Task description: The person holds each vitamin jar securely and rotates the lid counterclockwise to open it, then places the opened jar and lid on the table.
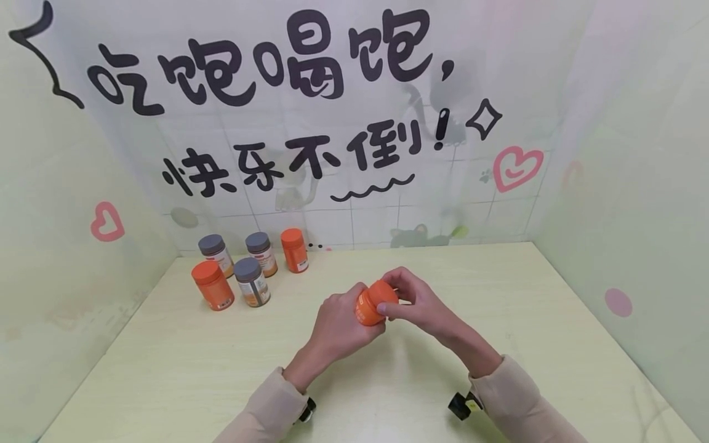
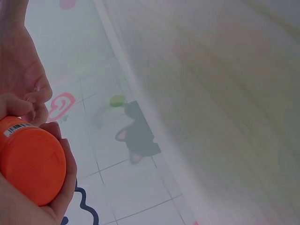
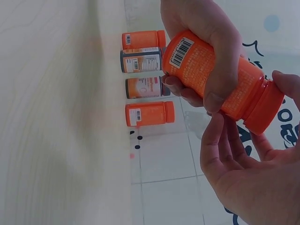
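Observation:
An orange pill bottle (image 1: 366,311) with an orange cap (image 1: 382,291) is held tilted above the table by both hands. My left hand (image 1: 339,325) wraps its fingers and thumb around the bottle's body. In the right wrist view, a barcode label (image 3: 181,52) shows near the bottle's base. My right hand (image 1: 425,306) has thumb and fingers on opposite sides of the cap, pinching it. The cap sits on the bottle's neck. From the left wrist view, the bottle's round base (image 2: 33,164) faces the camera, while the cap is hidden.
At the back left of the pale table (image 1: 166,369) stand two orange bottles (image 1: 213,288) (image 1: 295,251) and three grey-capped jars (image 1: 252,284) (image 1: 263,255) (image 1: 213,247). Printed walls enclose the table at the back and both sides.

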`<state>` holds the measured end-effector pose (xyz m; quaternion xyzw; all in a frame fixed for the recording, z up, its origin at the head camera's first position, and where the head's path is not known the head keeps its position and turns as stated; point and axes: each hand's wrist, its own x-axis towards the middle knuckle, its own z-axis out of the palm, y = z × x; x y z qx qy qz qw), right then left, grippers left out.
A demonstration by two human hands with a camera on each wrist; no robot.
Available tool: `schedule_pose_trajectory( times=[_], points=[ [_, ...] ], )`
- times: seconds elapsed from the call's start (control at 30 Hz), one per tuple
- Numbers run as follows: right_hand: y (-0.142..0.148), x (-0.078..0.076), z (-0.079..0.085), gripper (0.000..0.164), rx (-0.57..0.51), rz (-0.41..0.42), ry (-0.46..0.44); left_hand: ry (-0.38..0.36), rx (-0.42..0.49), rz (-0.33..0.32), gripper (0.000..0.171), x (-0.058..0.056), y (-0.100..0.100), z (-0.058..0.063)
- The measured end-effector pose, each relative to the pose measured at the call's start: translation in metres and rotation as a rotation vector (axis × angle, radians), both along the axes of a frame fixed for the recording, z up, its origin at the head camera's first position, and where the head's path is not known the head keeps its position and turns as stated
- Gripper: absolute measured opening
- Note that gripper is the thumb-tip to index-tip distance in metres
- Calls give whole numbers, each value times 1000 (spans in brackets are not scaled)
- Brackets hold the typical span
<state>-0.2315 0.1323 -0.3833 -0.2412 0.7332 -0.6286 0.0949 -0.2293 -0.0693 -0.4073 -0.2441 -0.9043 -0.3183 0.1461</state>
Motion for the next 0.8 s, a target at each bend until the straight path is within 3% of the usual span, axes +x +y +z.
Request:
schedule_pose_trajectory(
  times=[0.53, 0.67, 0.8],
  points=[
    [6, -2, 3, 54, 7, 95, 47, -25, -3, 20, 36, 0, 0, 1],
    [4, -1, 4, 57, 19, 58, 26, -21, 1, 16, 35, 0, 0, 2],
    [0, 0, 3, 52, 38, -42, 8, -21, -5, 6, 34, 0, 1, 2]
  ],
)
